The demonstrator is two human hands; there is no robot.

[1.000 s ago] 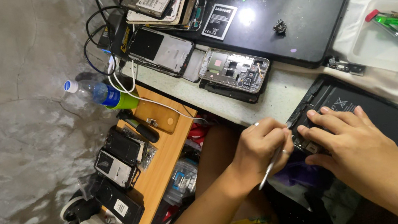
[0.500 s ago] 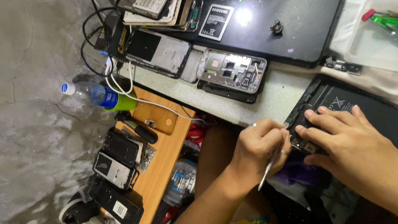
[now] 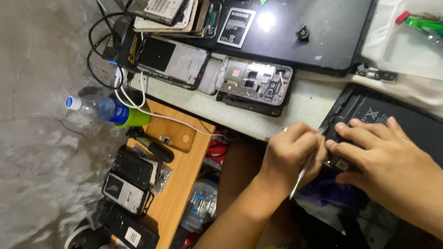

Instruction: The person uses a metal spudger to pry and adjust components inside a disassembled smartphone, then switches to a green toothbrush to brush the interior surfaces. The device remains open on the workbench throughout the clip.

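Note:
An opened black tablet lies at the near edge of the white bench, its insides showing. My left hand grips thin metal tweezers, whose tips are hidden at the tablet's left corner. My right hand lies flat on the tablet with its fingers pressing that same corner, touching the left hand's fingertips.
A stripped phone frame, a phone with a cable and a stack of phones lie on the bench by a black tablet back. Plastic trays with tools stand right. A wooden shelf with phones and a bottle sits below.
Both hands stay at the tablet's corner, with only slight finger shifts. The view has drifted a little.

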